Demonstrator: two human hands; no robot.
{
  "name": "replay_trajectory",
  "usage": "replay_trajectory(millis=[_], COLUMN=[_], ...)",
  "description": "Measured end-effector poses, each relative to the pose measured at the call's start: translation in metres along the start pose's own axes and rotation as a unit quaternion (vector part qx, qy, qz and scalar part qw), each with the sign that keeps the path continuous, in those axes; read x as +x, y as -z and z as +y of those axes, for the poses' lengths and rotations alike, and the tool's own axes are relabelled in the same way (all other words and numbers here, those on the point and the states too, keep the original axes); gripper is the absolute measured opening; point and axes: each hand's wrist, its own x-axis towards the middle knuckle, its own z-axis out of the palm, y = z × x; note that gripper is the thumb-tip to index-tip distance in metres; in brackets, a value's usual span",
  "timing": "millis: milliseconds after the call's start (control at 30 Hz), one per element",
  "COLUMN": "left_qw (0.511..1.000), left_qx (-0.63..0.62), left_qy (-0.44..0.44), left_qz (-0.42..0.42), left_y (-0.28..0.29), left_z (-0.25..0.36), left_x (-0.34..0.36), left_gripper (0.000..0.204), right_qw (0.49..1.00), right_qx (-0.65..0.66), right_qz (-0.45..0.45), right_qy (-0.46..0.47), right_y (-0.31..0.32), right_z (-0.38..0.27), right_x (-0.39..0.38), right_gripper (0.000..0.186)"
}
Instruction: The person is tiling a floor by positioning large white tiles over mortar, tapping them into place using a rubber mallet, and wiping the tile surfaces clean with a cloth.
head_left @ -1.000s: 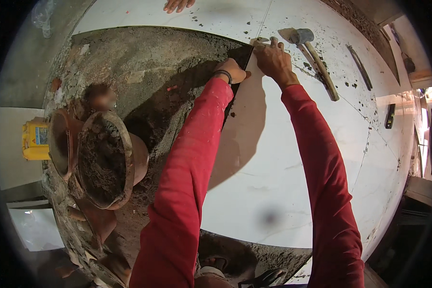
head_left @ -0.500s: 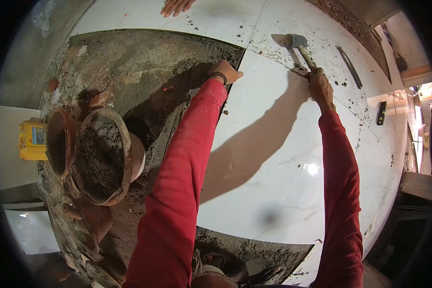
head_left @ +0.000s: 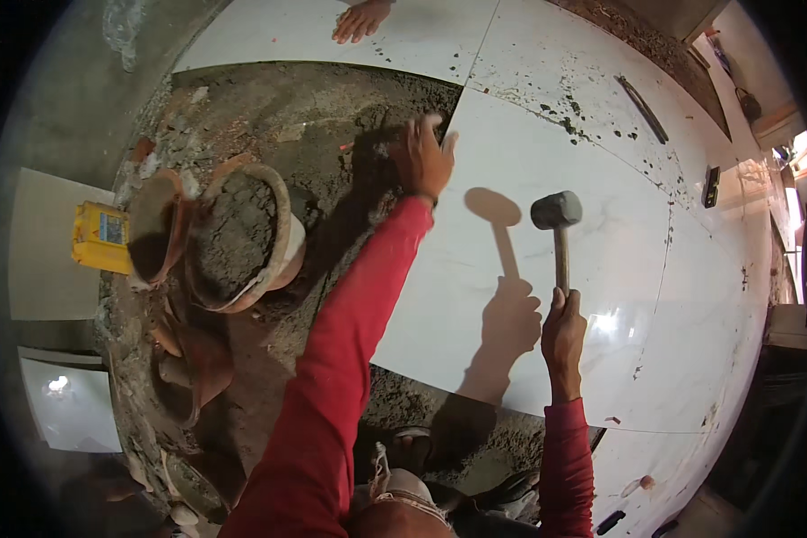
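Observation:
A rubber mallet point(head_left: 556, 210) with a dark head and wooden handle is gripped in my right hand point(head_left: 563, 341); its head hovers over a glossy white floor tile point(head_left: 448, 296), casting a shadow on it. My left hand point(head_left: 424, 160), fingers spread and a little blurred, is by the tile's far left edge, next to a bed of rough mortar point(head_left: 278, 117). Whether it touches the edge I cannot tell. Left of my forearm stands a wide tub point(head_left: 287, 238) filled with grey mortar point(head_left: 238, 233).
Another container point(head_left: 154, 224) and a yellow jug point(head_left: 100, 238) stand further left. Another person's hand point(head_left: 361, 20) rests on the far tile. A dark curved bar point(head_left: 643, 109) and a small spirit level point(head_left: 711, 186) lie at the right among mortar crumbs.
My right hand has drawn the mallet back toward me, from the far seam to over the tile's middle. My left hand's fingers have spread. The other person's hand has shifted slightly right in view.

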Motion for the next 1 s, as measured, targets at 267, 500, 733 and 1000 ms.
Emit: replay_trajectory(millis=[267,500,733,1000], left_qw=[0.962,0.955,0.955,0.944], left_qx=[0.095,0.096,0.134,0.119], left_qy=[-0.174,-0.188,-0.155,-0.204], left_qz=[-0.187,-0.209,-0.213,-0.229], left_y=[0.102,0.092,0.120,0.115], left_z=[0.006,0.023,0.015,0.044], left_x=[-0.231,-0.263,-0.308,-0.291], left_gripper=[0.065,0.069,0.077,0.075], right_qw=[0.996,0.981,0.985,0.996], right_qx=[-0.004,0.115,-0.092,-0.045], right_qz=[0.000,-0.141,-0.087,0.058], right_qy=[0.087,-0.066,0.114,0.041], right_y=[-0.002,0.120,0.141,0.050], right_z=[0.035,0.037,0.054,0.127], right_x=[-0.022,-0.016,-0.091,-0.194], right_gripper=[0.029,0.036,0.020,0.023])
